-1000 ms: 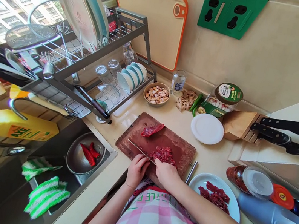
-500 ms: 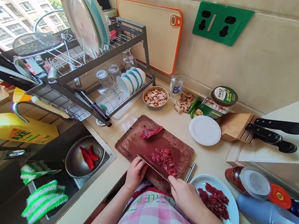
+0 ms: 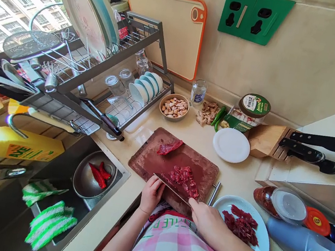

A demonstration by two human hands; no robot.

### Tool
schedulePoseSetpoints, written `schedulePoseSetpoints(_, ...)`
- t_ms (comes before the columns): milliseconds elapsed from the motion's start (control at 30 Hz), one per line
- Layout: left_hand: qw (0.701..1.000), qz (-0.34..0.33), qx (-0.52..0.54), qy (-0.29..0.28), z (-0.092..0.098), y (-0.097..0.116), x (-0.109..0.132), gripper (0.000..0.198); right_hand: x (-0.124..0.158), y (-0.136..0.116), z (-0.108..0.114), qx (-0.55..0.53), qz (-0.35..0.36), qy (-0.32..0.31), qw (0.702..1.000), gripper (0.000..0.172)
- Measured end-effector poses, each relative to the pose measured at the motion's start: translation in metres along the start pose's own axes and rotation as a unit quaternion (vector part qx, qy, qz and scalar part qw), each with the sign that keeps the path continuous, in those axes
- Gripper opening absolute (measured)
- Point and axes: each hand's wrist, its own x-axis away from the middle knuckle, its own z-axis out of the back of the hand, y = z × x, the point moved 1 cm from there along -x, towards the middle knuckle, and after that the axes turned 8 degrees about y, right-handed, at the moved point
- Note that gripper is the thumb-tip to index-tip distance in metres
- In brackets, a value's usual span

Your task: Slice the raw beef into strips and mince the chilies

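Observation:
My right hand (image 3: 202, 215) is closed around the handle of a knife (image 3: 172, 190), seen nearly edge-on over the near part of a reddish-brown cutting board (image 3: 145, 160). My left hand (image 3: 152, 193) has its fingers curled together against the far-left end of the blade; what lies under them is hidden. Small slices of raw red meat (image 3: 184, 177) lie just beyond the blade. A larger chunk of meat (image 3: 169, 147) rests farther back on the board. To the right of my right hand, a pale plate (image 3: 264, 244) bears a pile of dark red cut meat (image 3: 242, 226).
Behind the board stand a bowl of garlic (image 3: 174, 107), ginger (image 3: 207, 114), green chillies (image 3: 219, 116), a white saucer (image 3: 231, 145) and a knife block (image 3: 266, 140). At left are a dish rack (image 3: 160, 34) and a sink holding a pan (image 3: 80, 186) with red chillies. Bottles (image 3: 302, 242) flank the right.
The view has shifted slightly, with the background moving a little. Both hands and the knife stay almost where they were, and the meat looks the same.

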Motion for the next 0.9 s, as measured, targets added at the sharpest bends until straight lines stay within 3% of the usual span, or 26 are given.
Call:
schedulePoseSetpoints(200, 1.000, 0.003, 0.001, 0.005, 0.001, 0.001, -0.001, 0.017, -0.017, -0.010, 0.001, -0.005, 0.003, 0.005, 1.000, 0.023)
schedulePoseSetpoints(400, 1.000, -0.009, 0.013, -0.002, 0.001, 0.001, -0.001, 0.017, -0.012, -0.004, 0.000, -0.015, 0.004, -0.011, 1.000, 0.022)
schedulePoseSetpoints(567, 1.000, 0.003, 0.011, -0.012, 0.003, 0.005, -0.002, 0.016, -0.050, -0.032, -0.002, -0.028, 0.008, 0.020, 0.999, 0.025)
schedulePoseSetpoints(667, 1.000, -0.007, 0.014, -0.015, 0.005, 0.006, -0.001, 0.018, -0.064, -0.036, 0.001, -0.035, 0.021, 0.033, 0.999, 0.024)
schedulePoseSetpoints(900, 0.999, -0.005, 0.048, -0.014, 0.009, 0.006, 0.000, 0.016, -0.028, 0.002, 0.004, -0.114, 0.001, 0.063, 0.992, 0.025)
